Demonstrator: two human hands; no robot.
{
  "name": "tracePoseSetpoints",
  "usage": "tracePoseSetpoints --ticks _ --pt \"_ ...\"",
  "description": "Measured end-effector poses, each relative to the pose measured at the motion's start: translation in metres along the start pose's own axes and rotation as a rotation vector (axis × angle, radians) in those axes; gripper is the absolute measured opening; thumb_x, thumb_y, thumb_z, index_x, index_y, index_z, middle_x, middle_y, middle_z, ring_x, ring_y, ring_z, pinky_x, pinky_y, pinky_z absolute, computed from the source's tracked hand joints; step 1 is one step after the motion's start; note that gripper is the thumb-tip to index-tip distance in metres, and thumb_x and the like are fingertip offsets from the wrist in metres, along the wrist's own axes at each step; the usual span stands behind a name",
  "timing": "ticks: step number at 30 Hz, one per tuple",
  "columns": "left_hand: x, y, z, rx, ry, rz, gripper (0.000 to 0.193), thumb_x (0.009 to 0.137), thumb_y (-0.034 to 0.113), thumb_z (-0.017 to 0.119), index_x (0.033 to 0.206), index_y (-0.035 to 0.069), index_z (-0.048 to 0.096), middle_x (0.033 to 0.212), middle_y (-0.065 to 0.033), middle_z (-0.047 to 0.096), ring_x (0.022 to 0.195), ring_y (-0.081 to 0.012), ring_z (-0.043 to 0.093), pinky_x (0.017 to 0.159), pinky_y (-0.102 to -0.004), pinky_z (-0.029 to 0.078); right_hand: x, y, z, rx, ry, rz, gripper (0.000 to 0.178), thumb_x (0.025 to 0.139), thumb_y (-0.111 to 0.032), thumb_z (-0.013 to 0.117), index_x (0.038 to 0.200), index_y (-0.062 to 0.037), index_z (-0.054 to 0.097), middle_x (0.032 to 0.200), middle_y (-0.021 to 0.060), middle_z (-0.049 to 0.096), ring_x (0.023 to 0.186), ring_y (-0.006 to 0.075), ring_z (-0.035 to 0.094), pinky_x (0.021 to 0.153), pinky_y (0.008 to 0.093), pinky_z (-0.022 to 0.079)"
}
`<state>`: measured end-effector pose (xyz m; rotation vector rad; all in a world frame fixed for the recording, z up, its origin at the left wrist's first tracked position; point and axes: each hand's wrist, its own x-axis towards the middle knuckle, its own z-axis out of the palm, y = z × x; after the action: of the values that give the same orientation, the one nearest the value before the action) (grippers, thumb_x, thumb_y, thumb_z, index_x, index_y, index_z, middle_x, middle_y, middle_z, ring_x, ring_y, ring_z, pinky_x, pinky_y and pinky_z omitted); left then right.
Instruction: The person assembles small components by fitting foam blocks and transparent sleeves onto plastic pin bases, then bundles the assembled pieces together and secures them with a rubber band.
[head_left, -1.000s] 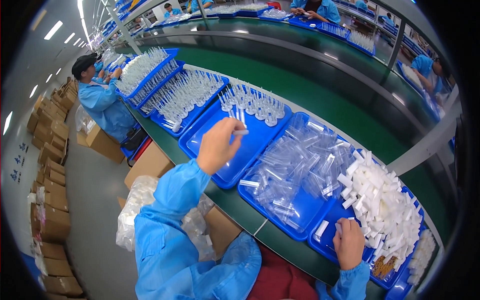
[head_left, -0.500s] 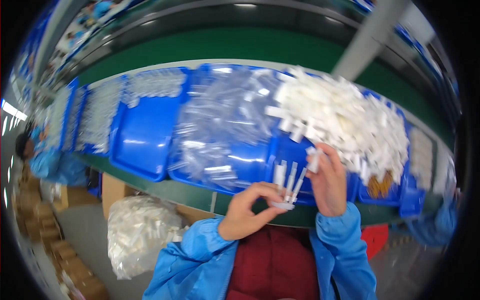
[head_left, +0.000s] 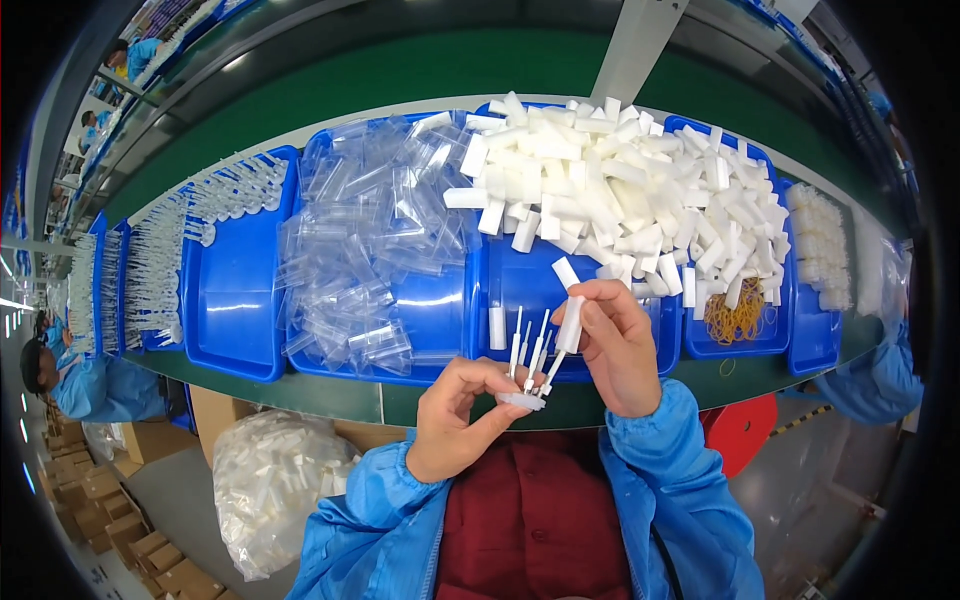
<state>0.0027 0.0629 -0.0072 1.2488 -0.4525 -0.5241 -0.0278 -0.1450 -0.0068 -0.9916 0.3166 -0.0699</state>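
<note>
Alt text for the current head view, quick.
A person's left hand holds a whitish disc bearing thin rods while the right hand grips a white block at one rod's end. Beyond, blue trays hold clear plastic sleeves, heaped white pieces and yellow bands.

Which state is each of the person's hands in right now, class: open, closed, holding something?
Left hand: closed, holding a pronged base.
Right hand: closed, holding a white tube.
</note>
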Motion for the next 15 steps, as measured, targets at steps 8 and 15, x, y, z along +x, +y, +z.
tracePoseSetpoints --ticks 8,15 --pt "-0.001 -0.005 -0.017 0.336 -0.02 0.192 0.029 0.085 -0.01 0.069 0.106 0.003 0.054 0.112 -0.0189 0.065 0.106 -0.0257 0.065 0.092 -0.0388 0.053 -0.001 0.009 0.001 -0.338 -0.181 -0.255 0.012 0.097 -0.002 0.062 0.107 0.0012 0.066 0.119 0.0156 0.062 0.098 0.0175 0.066 0.082 0.0314 0.058" --pt "-0.008 -0.001 -0.034 0.505 0.059 0.343 0.03 0.082 -0.011 0.071 0.105 0.004 0.057 0.111 -0.0173 0.066 0.101 -0.0254 0.065 0.09 -0.0363 0.052 -0.009 0.021 0.025 -0.235 -0.195 -0.158 0.016 0.098 -0.003 0.06 0.112 0.0031 0.063 0.115 0.0159 0.067 0.098 0.0202 0.067 0.085 0.0309 0.058"
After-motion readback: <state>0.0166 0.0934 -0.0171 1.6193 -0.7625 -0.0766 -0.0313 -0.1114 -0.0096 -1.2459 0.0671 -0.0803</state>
